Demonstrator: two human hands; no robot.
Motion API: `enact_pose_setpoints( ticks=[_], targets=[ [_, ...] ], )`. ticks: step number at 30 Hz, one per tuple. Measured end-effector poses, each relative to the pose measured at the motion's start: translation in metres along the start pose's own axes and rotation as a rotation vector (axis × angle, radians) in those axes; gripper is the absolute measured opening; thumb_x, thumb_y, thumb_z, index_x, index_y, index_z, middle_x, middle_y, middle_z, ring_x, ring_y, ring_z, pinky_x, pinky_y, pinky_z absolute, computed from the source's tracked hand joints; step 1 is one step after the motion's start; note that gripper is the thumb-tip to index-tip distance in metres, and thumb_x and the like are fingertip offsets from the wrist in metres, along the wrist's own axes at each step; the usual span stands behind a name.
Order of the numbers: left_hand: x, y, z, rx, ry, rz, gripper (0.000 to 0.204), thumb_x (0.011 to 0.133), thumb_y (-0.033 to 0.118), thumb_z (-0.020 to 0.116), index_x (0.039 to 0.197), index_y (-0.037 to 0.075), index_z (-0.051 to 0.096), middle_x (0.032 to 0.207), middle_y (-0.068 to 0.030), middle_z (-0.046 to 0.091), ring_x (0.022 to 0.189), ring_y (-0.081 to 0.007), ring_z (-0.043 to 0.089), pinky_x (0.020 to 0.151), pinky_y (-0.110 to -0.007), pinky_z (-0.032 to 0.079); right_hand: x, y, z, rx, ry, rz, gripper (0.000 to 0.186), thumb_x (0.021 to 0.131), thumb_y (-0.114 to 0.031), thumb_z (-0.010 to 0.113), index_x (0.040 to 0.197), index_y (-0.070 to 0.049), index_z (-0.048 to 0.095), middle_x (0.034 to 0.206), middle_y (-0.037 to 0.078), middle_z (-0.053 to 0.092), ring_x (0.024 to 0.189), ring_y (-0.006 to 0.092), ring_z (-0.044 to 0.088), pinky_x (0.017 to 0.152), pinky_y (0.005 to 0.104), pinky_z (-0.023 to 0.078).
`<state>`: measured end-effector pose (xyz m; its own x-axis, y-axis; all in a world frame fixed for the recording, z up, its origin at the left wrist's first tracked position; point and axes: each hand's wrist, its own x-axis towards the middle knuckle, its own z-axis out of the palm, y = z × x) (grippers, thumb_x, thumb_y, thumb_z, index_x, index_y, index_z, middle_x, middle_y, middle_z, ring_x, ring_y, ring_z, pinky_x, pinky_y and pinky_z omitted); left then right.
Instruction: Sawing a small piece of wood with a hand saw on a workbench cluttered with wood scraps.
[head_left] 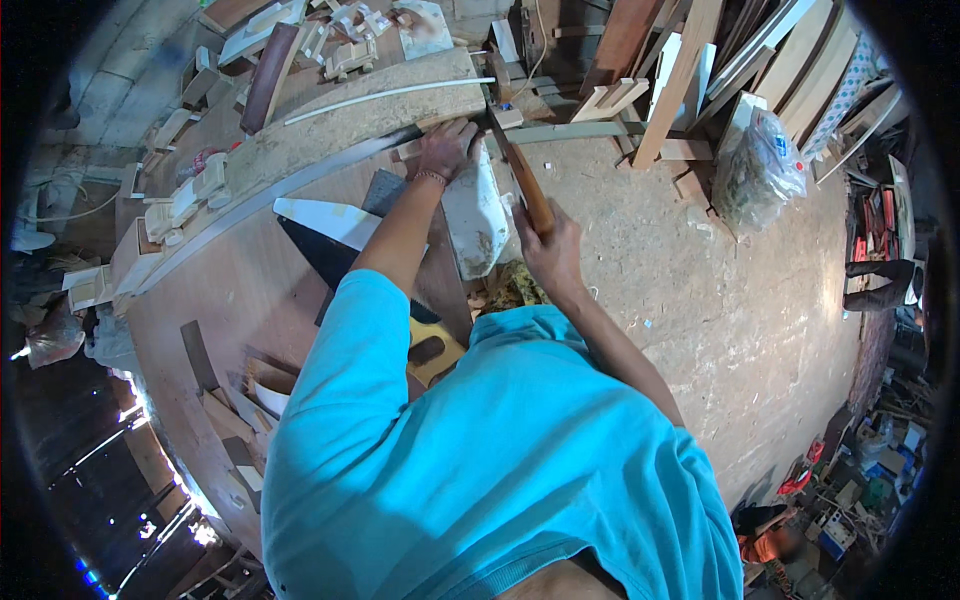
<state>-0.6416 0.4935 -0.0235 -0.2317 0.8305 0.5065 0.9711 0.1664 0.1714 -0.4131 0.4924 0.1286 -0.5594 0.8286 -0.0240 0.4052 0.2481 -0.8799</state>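
Note:
My right hand (552,245) is closed around the wooden handle of a hammer (530,190), which points away from me toward the bench top, its head at the far end. To the left, my left hand (448,150) is bent over the edge of the raised board, fingers curled at a small piece of wood (436,121). Just below the two hands lies a stained white slab (476,225). Left of it, partly under my left arm, is a handsaw (335,240) with a yellow handle (437,345).
A wide curved-looking plank (370,100) carries a thin white strip (390,98). Small wooden toy vehicles (350,57) crowd the far left. Boards (680,75) lean at the far right beside a filled plastic bag (758,175). One person (770,540) is at lower right; another's legs (880,285) show at right.

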Motion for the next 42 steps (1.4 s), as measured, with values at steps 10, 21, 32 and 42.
enact_pose_setpoints(
  ticks=[10,21,32,42],
  targets=[
    [0.017,0.006,-0.019,-0.012,-0.004,0.002,0.011,0.073,0.009,0.048,0.079,0.011,0.057,0.079,-0.0041,0.056,0.078,-0.0219,0.057,0.066,-0.033,0.047,0.019,0.017,0.015,0.012,0.044,0.019,0.022,0.077,-0.019,0.060,0.073,0.002,0.052,0.057,0.020,0.052,0.053,0.0283,0.050,0.051,0.0378,0.041],
    [0.017,0.008,-0.025,-0.029,0.045,0.017,0.007,0.074,0.007,0.048,0.076,0.008,0.054,0.076,-0.0087,0.056,0.076,-0.0269,0.057,0.066,-0.036,0.045,-0.019,0.020,0.006,0.015,-0.002,-0.016,0.019,0.076,-0.017,0.060,0.075,0.000,0.051,0.056,0.022,0.050,0.052,0.0376,0.052,0.049,0.0384,0.041],
    [0.019,0.008,-0.020,-0.052,0.055,0.104,0.002,0.073,0.005,0.053,0.073,0.006,0.054,0.069,-0.0094,0.054,0.068,-0.0268,0.055,0.061,-0.036,0.044,-0.029,0.018,0.012,0.108,0.046,0.013,0.021,0.074,-0.017,0.060,0.083,-0.001,0.050,0.062,0.024,0.053,0.058,0.0405,0.054,0.053,0.0438,0.042],
    [0.012,-0.014,-0.003,-0.009,0.199,0.221,0.005,0.075,0.012,0.054,0.074,0.007,0.055,0.073,-0.0089,0.054,0.070,-0.0255,0.055,0.061,-0.036,0.044,0.008,0.011,0.020,-0.007,0.004,0.052,0.035,0.075,-0.019,0.058,0.104,-0.003,0.050,0.063,0.025,0.055,0.059,0.0407,0.055,0.054,0.0462,0.043]
  ],
)
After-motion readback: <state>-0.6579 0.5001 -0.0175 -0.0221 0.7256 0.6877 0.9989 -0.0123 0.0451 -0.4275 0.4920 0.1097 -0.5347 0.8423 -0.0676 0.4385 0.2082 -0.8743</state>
